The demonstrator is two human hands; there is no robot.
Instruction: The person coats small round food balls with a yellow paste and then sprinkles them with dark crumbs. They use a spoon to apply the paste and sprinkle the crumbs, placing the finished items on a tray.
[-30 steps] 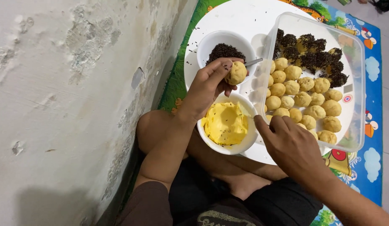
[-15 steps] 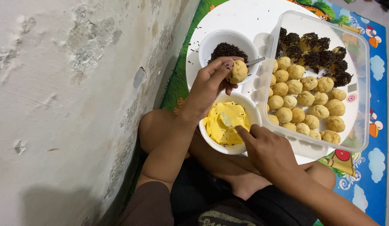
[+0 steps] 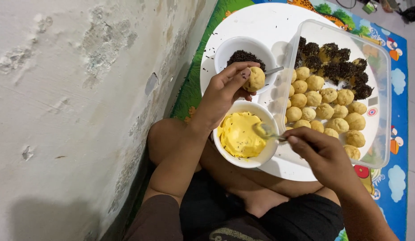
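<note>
My left hand (image 3: 223,96) holds a small round golden pastry ball (image 3: 254,79) between thumb and fingers, over the gap between two white bowls. My right hand (image 3: 321,154) grips a metal spoon (image 3: 265,132) whose bowl hovers over the yellow cream in the near white bowl (image 3: 243,134). The far white bowl (image 3: 244,53) holds dark chocolate sprinkles and a second spoon handle (image 3: 274,70). To the right, a clear plastic container (image 3: 381,89) holds several plain pastry balls and several sprinkle-coated ones at its far end.
Bowls and container rest on a round white tray (image 3: 265,24) on a colourful play mat (image 3: 397,80). A rough peeling wall (image 3: 82,89) fills the left side. My bare knee (image 3: 165,134) and dark shorts lie below the tray.
My right hand moved left from the container's near edge to the cream bowl and now holds a spoon over the cream. The left hand stayed put with the pastry ball.
</note>
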